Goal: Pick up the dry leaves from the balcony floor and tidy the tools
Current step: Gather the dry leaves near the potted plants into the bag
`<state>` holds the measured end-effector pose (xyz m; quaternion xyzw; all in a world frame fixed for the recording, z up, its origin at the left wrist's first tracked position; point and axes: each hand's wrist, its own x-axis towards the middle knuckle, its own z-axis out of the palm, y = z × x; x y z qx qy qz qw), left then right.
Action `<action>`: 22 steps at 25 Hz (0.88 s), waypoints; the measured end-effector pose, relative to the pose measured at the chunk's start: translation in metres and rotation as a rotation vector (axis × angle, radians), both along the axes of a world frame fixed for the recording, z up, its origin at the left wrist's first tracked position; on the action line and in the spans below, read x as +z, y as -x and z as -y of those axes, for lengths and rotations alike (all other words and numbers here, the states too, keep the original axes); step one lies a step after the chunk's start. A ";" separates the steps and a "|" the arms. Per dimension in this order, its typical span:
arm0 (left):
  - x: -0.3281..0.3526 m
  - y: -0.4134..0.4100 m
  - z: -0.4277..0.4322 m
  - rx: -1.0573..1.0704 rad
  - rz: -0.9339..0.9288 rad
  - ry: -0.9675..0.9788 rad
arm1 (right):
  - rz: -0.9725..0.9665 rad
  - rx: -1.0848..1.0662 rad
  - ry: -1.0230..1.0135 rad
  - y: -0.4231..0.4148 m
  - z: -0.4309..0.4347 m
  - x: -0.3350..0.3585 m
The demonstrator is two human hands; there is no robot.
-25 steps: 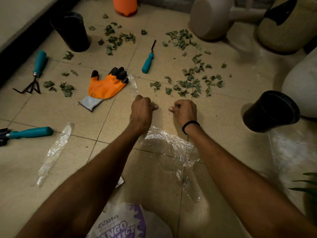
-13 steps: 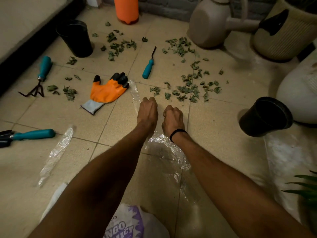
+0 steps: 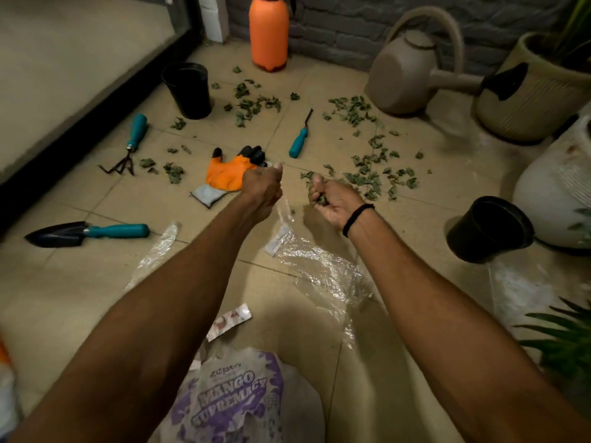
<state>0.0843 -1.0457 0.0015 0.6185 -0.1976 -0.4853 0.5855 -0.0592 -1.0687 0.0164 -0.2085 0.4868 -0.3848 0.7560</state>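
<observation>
Right hand (image 3: pixel 332 203), fingers curled round gathered dry leaves (image 3: pixel 322 199); left hand (image 3: pixel 262 187), fingers closed, pinches the clear plastic bag (image 3: pixel 319 260) edge, evidently to receive them.

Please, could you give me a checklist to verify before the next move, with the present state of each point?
1. The right hand grips a clump of dry green leaves: ok.
2. The left hand holds up the edge of the crumpled clear plastic bag: ok.
3. The bag's mouth is open below the clump: cannot tell.
4. The beige floor tiles are free of loose leaves: not ok, many lie there.
5. The teal-handled black trowel, the teal-handled hand rake and the small teal-handled weeder are tidied: not ok, they lie scattered.
</observation>
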 end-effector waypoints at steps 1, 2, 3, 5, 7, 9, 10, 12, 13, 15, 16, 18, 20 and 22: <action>0.008 -0.009 -0.005 0.024 -0.087 -0.010 | 0.025 0.017 -0.003 -0.014 -0.003 0.007; 0.015 -0.017 -0.011 0.054 -0.158 -0.011 | 0.050 0.037 0.000 -0.030 -0.006 0.014; 0.024 -0.024 -0.019 0.109 -0.221 -0.009 | 0.066 0.049 -0.001 -0.046 -0.013 0.022; 0.048 -0.048 -0.048 0.301 -0.336 0.009 | 0.078 0.085 -0.054 -0.089 -0.036 0.040; 0.079 -0.070 -0.086 0.461 -0.413 0.005 | 0.081 0.133 -0.103 -0.123 -0.069 0.063; 0.115 -0.091 -0.136 0.577 -0.455 -0.014 | 0.091 0.214 -0.168 -0.148 -0.114 0.099; 0.134 -0.099 -0.163 0.621 -0.474 -0.023 | 0.091 0.255 -0.202 -0.157 -0.138 0.119; 0.176 -0.116 -0.222 0.709 -0.535 -0.046 | 0.061 0.342 -0.261 -0.172 -0.191 0.163; 0.196 -0.124 -0.251 0.751 -0.570 -0.039 | 0.055 0.377 -0.281 -0.180 -0.217 0.185; 0.244 -0.139 -0.315 0.833 -0.639 -0.021 | 0.043 0.467 -0.321 -0.200 -0.270 0.240; 0.268 -0.145 -0.344 0.874 -0.660 -0.015 | 0.044 0.519 -0.336 -0.211 -0.294 0.265; 0.313 -0.158 -0.402 0.996 -0.667 -0.004 | 0.047 0.635 -0.358 -0.232 -0.344 0.313; 0.354 -0.171 -0.468 1.124 -0.657 0.012 | 0.046 0.772 -0.374 -0.256 -0.403 0.357; 0.389 -0.185 -0.531 1.227 -0.640 0.060 | 0.043 0.910 -0.363 -0.281 -0.462 0.387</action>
